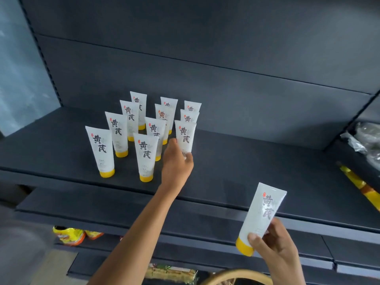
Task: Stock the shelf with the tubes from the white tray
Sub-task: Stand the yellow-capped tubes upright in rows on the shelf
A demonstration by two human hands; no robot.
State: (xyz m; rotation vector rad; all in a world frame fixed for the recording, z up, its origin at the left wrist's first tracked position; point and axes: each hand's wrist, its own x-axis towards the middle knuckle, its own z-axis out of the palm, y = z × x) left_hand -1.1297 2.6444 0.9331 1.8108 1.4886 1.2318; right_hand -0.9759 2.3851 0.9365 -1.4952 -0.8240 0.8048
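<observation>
Eleven tubes (144,153) stand on the shelf (246,161). The left hand (176,163) has its fingers (189,159) curled round the front right tube (185,134). The right hand (271,245) grips a spare tube (263,210) below the shelf. The tray is out of sight, so I cannot tell how many are left.

Right of the tubes (146,149) the shelf (257,161) lies bare up to the divider (349,126): room for my right hand (275,249) and its tube (261,212). Left of the tubes it is bare too. My left hand (176,164), gripping the front right tube (186,134), blocks that corner.
</observation>
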